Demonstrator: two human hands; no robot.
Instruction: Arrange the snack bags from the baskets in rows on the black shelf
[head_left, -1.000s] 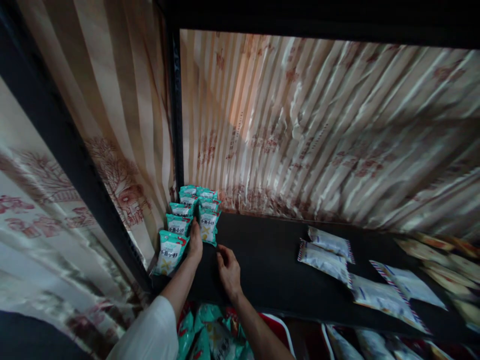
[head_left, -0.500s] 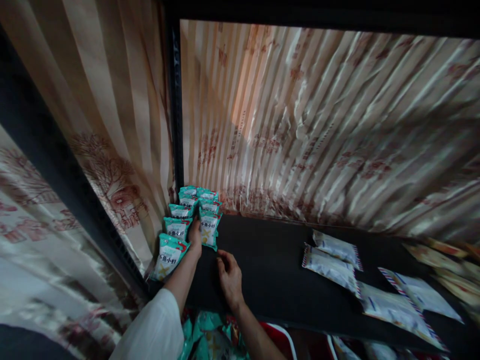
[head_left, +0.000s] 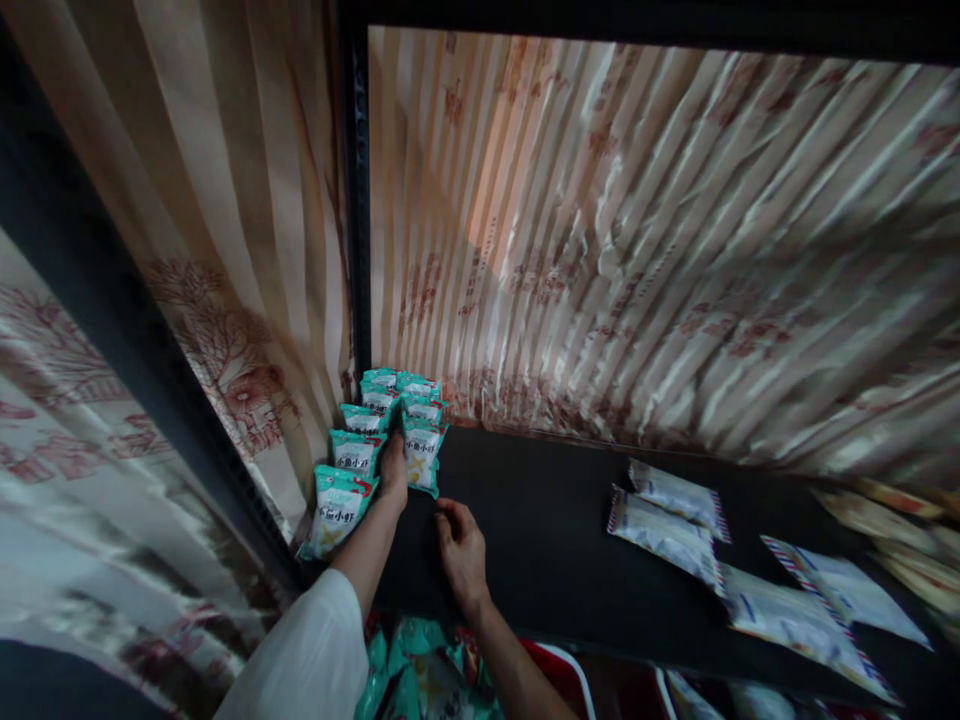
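Note:
Several teal-and-white snack bags stand in two rows in the left corner of the black shelf [head_left: 555, 530]. My left hand [head_left: 394, 475] reaches between the rows, its fingers stretched along the left side of the front snack bag [head_left: 421, 455] of the right row; the fingertips are partly hidden. To the left of my wrist, the nearest teal bag [head_left: 335, 512] leans back in its row. My right hand [head_left: 463, 555] hovers low by the front bag's bottom right corner, fingers loosely bent, thumb apart from them, with nothing visible in between.
White bags with striped edges [head_left: 667, 535] lie flat on the shelf to the right. Beyond them are blurred yellowish packs [head_left: 907, 540]. Below the front edge, more teal bags [head_left: 431, 680] fill a container beside a red bin with a white rim [head_left: 574, 670]. A dark post [head_left: 360, 220] rises behind the rows.
The view has shifted slightly. Both hands keep nearly the same places beside the front bag, and the bags stand as before.

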